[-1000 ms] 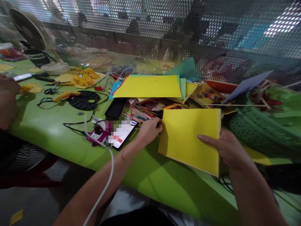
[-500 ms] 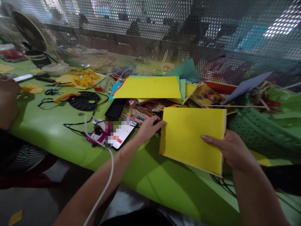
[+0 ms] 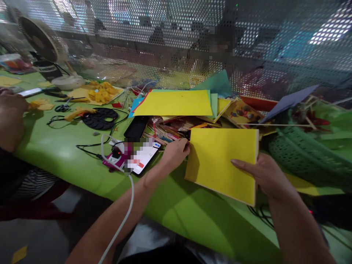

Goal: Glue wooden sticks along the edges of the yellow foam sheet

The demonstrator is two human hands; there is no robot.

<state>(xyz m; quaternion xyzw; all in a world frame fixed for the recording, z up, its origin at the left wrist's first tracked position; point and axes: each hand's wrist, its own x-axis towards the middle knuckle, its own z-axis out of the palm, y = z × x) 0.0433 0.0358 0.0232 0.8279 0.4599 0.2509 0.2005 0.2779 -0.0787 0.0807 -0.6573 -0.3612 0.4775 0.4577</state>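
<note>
A yellow paper panel [image 3: 214,161] with thin pale strips along its right and bottom edges is held tilted over the green table. My right hand [image 3: 268,170] grips its right side, thumb flat on the front and the other fingers hidden behind. At the panel's left edge, my left hand [image 3: 176,152] has its fingers curled in a pinch; their tips are partly hidden. Behind my left hand lies a heap of thin sticks and pencils [image 3: 162,134]. Beyond it rests a stack of coloured paper with a yellow sheet [image 3: 176,102] on top.
A lit phone [image 3: 144,159] and a purple power strip [image 3: 115,161] with a white cable [image 3: 131,198] lie left of my forearm. A green basket [image 3: 305,154] stands right. Scissors [image 3: 63,106], a black palette-like disc [image 3: 100,118] and a fan [image 3: 41,40] are left, near another person's hand [image 3: 11,113].
The yellow panel and my right hand have shifted slightly left. My left hand's fingers have curled in more at the panel's left edge, and its thumb no longer points onto the panel.
</note>
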